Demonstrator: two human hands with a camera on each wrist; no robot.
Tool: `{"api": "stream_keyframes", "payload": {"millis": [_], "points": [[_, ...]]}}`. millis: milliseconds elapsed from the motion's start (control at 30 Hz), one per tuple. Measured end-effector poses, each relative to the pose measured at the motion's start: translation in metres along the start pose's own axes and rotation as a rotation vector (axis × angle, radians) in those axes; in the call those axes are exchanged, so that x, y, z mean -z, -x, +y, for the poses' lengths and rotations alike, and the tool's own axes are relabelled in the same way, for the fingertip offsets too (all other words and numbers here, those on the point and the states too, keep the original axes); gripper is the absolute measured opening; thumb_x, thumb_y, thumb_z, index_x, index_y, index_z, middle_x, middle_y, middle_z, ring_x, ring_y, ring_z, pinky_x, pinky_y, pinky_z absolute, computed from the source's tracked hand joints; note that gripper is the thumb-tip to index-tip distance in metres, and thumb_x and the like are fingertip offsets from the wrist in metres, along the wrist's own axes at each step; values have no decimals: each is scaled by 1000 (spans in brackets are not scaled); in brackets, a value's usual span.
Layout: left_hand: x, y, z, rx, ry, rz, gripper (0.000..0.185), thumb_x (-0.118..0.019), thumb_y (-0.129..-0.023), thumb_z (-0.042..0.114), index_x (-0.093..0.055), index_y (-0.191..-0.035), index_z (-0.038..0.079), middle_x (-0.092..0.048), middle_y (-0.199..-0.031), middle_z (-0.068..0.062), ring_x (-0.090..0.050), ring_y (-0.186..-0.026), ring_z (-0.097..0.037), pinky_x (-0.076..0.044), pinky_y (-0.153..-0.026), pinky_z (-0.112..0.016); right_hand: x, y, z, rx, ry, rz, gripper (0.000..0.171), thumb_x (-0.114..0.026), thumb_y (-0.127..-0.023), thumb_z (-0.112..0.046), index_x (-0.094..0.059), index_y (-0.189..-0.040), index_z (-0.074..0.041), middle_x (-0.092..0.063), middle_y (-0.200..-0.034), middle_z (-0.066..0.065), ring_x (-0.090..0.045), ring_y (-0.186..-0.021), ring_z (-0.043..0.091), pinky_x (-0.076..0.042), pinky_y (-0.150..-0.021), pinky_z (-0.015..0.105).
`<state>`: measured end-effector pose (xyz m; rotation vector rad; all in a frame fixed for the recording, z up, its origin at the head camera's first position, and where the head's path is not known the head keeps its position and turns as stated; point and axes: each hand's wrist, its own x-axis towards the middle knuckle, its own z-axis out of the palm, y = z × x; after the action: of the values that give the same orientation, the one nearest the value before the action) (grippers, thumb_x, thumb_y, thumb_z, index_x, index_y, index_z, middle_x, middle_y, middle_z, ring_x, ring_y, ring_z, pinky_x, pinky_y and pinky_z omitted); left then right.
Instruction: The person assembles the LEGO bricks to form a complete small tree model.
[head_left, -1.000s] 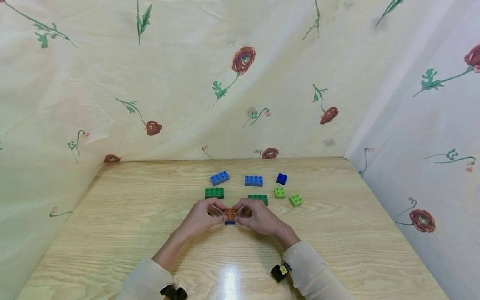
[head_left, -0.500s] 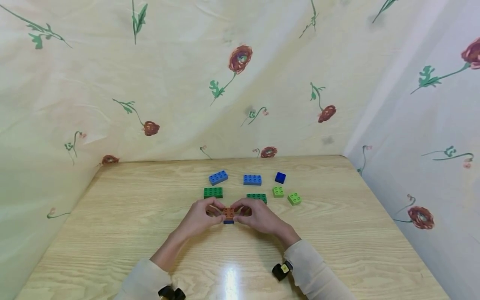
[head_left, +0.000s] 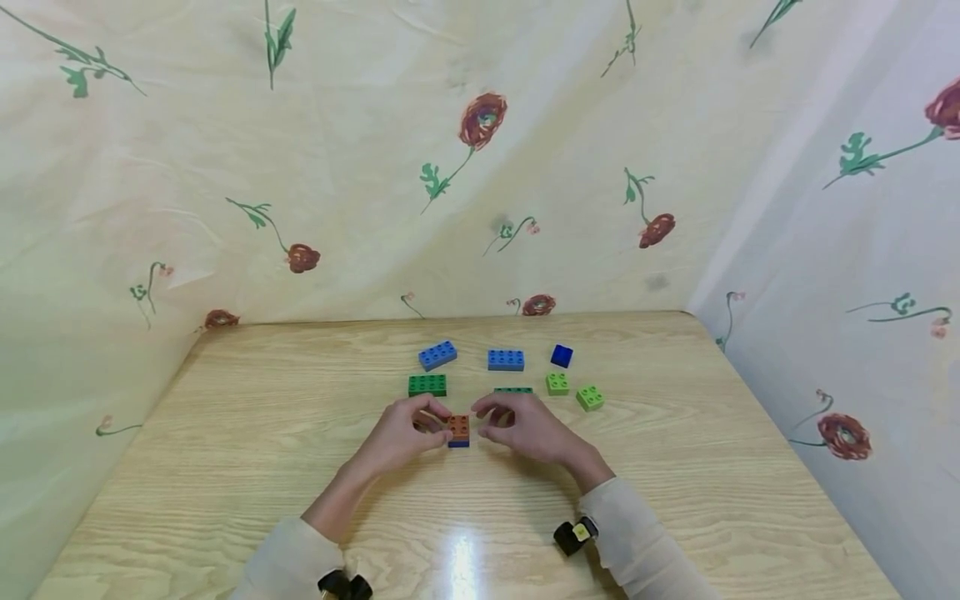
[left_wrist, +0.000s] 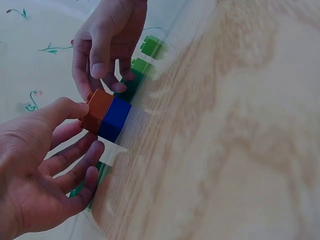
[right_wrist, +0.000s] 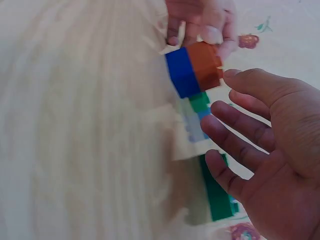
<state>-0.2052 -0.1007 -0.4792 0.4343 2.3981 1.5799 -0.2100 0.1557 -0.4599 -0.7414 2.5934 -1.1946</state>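
An orange building brick [head_left: 458, 426] sits on top of a dark blue brick [head_left: 458, 444] at the middle of the table, the two stacked flush. My left hand [head_left: 405, 433] pinches the orange brick's left side between thumb and forefinger. The left wrist view shows that thumb at the studded top edge of the orange brick [left_wrist: 98, 112], with the blue brick [left_wrist: 116, 120] below it against the wood. My right hand [head_left: 528, 429] hovers just right of the stack, fingers loosely bent and holding nothing. In the right wrist view a gap separates its fingers from the blue brick [right_wrist: 181, 73].
Behind the hands lie a green brick [head_left: 427, 385] and another green brick [head_left: 513, 390] partly hidden by the right hand. Two light blue bricks [head_left: 438, 355], a dark blue one [head_left: 562, 356] and two lime bricks [head_left: 557, 383] lie farther back. Flowered cloth [head_left: 360, 208] hangs beyond the table.
My right hand has let go of the orange brick and shifted slightly right. My left hand and the stack stay in place.
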Motion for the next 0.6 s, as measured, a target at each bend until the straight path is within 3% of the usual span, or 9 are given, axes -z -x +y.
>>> {"api": "stream_keyframes", "payload": {"millis": [267,600], "points": [[3,0,1,6,3,-14,20,-80,-91,17,-72,-108,14,-72,-109,-4,-69,-95,-16,-58,-79,-30,27,10,1,12,20,73,28,-73,-97,-19,-71,-124,-10,-75,-116,6,-67,-96,15,-56,-84,27],[3,-2,0,-12,-2,-40,20,-80,-91,18,-71,-109,15,-72,-109,-4,-70,-97,-16,-58,-79,-29,61,27,19,-14,36,194,26,-73,-97,-18,-72,-122,-8,-74,-115,8,-66,-98,17,-55,-83,29]]}}
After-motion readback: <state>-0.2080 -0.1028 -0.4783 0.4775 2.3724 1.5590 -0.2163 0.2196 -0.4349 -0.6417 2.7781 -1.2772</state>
